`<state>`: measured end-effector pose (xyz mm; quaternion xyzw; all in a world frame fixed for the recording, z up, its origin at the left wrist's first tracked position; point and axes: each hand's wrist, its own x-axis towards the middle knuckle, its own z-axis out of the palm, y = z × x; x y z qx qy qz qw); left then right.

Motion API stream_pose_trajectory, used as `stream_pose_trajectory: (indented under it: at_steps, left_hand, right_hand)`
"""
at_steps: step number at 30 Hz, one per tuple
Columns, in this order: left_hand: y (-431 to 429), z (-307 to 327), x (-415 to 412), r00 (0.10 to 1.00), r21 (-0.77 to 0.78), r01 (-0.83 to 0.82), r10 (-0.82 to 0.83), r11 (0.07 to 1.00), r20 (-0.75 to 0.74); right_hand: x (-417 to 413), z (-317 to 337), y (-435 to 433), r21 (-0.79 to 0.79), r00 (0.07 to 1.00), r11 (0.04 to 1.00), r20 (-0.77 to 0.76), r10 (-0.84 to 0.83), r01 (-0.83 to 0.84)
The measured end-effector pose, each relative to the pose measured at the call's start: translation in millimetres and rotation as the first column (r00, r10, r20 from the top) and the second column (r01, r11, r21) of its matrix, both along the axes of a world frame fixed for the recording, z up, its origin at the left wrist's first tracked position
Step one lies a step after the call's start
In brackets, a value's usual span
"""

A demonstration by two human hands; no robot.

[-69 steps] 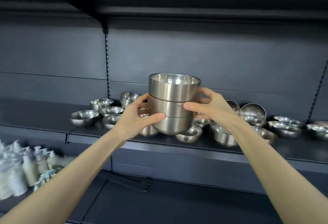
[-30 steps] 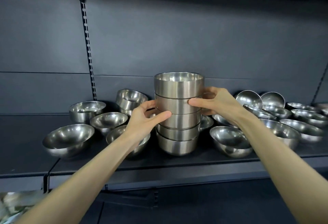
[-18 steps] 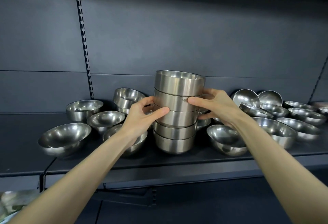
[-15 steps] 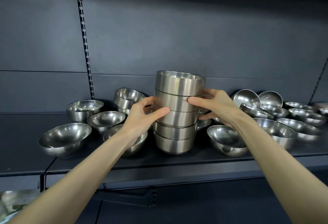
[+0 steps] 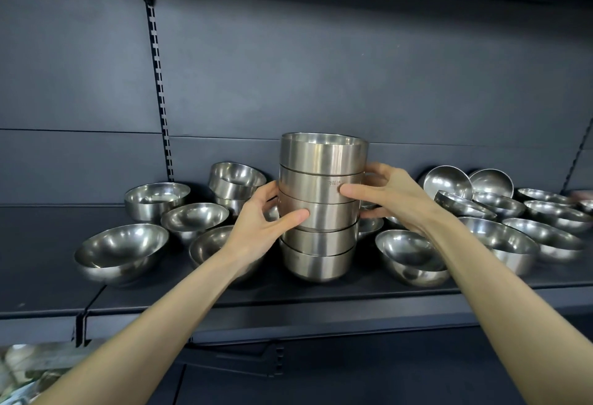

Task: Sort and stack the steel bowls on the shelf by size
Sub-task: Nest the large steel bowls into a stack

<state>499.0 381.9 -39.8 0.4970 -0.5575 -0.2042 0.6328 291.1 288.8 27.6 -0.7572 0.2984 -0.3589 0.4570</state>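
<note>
A tall stack of several straight-sided steel bowls [image 5: 322,205] stands on the dark shelf [image 5: 288,295] near its front edge. My left hand [image 5: 268,225] grips the stack's left side, thumb across the front of the middle bowl. My right hand [image 5: 390,194] grips the right side, thumb on the second bowl from the top and fingers behind the stack. Loose round steel bowls lie on both sides: a wide one [image 5: 120,252] at front left and another [image 5: 410,257] just right of the stack.
Two nested straight-sided bowls [image 5: 236,184] sit behind my left hand. More round bowls [image 5: 545,221] crowd the right end of the shelf, some tilted against the back wall [image 5: 353,67]. A slotted upright [image 5: 157,83] runs up the wall. Another shelf overhangs above.
The three bowls I carried in the air came down onto two others on the shelf. Over the last second the stack and both hands have barely moved.
</note>
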Motion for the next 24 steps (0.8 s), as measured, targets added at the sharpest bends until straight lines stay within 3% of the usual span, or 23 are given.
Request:
stream_pose_trajectory:
  at_steps: [10,24]
  left_hand:
    - [2,4,-1,0.997,0.027,0.076,-0.075,0.997,-0.024]
    - [-1,-4,-1,0.998,0.057,0.011,-0.015,0.998,0.066]
  right_hand:
    - [0,-17,-3,0.025,0.999,1.000,0.045,0.001,-0.002]
    - [1,-17,-4,0.033,1.000,0.999,0.024,-0.012,0.012]
